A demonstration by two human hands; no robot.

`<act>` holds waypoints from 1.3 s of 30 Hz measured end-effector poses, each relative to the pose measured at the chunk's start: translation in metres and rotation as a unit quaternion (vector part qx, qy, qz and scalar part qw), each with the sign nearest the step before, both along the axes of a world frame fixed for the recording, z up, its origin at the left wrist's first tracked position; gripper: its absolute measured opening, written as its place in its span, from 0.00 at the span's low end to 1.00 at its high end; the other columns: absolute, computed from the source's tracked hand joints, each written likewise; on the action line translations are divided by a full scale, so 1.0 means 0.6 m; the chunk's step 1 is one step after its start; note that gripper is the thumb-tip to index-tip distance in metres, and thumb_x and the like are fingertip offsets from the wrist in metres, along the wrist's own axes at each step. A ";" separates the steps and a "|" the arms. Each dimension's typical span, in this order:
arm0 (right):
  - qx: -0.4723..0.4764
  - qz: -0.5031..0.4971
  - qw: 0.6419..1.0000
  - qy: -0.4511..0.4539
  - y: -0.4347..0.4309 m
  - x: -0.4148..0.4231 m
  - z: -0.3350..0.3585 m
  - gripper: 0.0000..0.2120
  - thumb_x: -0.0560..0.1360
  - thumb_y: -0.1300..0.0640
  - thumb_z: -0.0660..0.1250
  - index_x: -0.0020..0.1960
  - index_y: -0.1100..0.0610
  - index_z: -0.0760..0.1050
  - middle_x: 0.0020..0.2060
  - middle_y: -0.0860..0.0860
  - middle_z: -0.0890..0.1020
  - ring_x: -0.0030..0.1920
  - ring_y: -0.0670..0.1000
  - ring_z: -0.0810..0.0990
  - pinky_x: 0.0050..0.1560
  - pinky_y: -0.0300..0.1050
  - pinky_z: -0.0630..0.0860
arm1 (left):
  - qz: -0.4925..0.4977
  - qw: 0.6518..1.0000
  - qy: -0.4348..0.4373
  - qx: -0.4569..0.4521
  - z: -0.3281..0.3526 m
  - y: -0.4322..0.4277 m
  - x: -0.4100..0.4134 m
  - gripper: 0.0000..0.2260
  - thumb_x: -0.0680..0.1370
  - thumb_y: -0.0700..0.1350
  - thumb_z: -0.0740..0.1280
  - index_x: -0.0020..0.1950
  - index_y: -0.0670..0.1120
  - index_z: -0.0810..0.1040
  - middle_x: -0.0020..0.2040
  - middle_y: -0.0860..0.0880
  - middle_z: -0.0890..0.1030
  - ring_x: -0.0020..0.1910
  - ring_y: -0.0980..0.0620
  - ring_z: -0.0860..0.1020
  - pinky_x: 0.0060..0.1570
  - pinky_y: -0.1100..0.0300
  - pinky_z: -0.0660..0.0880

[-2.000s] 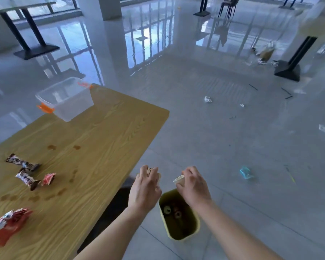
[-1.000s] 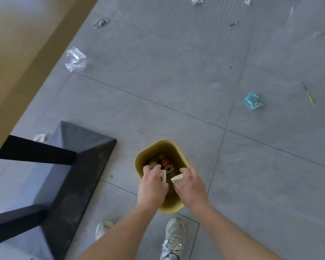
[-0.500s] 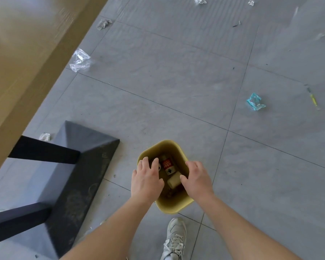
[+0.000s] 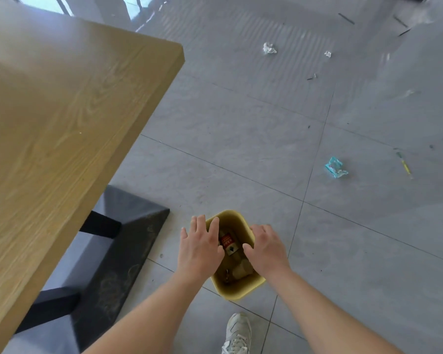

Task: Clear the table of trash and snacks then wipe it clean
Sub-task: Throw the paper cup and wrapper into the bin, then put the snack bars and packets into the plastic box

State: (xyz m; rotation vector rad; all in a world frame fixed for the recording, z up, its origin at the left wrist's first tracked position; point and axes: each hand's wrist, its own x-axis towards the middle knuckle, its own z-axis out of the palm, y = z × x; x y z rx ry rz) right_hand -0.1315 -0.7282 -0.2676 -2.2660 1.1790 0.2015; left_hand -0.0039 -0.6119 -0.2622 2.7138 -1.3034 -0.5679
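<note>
A small yellow bin (image 4: 241,290) stands on the grey tile floor with wrappers and scraps inside, one with a red label (image 4: 226,241). My left hand (image 4: 200,247) hovers over the bin's left rim, fingers spread and empty. My right hand (image 4: 266,247) hovers over its right rim, also empty with fingers apart. The wooden table (image 4: 62,118) fills the left; the part of its top that shows is bare.
The table's black metal base (image 4: 123,241) sits just left of the bin. Litter lies on the floor: a blue wrapper (image 4: 335,168), white crumpled paper (image 4: 269,48), a yellow-green stick (image 4: 404,166). My white shoe (image 4: 237,333) is below the bin.
Both hands held small scraps over the bin, then let them drop in and opened. The view has tilted up, bringing the table top back into sight.
</note>
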 end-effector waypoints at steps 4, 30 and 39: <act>-0.020 0.021 1.000 0.004 0.009 -0.001 0.076 0.23 0.77 0.48 0.66 0.69 0.53 0.67 0.62 0.52 0.73 0.60 0.54 0.73 0.59 0.47 0.72 | 0.000 1.000 -0.006 -0.003 0.078 0.014 0.003 0.27 0.78 0.54 0.61 0.74 0.53 0.56 0.76 0.43 0.59 0.76 0.40 0.54 0.74 0.38 0.56; -0.158 0.279 0.936 -0.146 0.164 0.162 0.550 0.19 0.74 0.49 0.69 0.62 0.55 0.72 0.57 0.54 0.76 0.54 0.55 0.75 0.49 0.42 0.70 | 0.166 0.970 -0.164 -0.073 0.539 0.315 0.056 0.31 0.77 0.56 0.63 0.77 0.50 0.56 0.77 0.41 0.58 0.77 0.40 0.54 0.72 0.43 0.59; -0.156 0.371 0.893 -0.200 0.307 0.288 0.610 0.23 0.76 0.48 0.69 0.67 0.56 0.71 0.60 0.55 0.77 0.60 0.56 0.74 0.59 0.46 0.73 | 0.278 0.939 -0.181 -0.086 0.590 0.489 0.109 0.32 0.76 0.55 0.64 0.77 0.51 0.57 0.77 0.42 0.59 0.77 0.42 0.54 0.73 0.42 0.58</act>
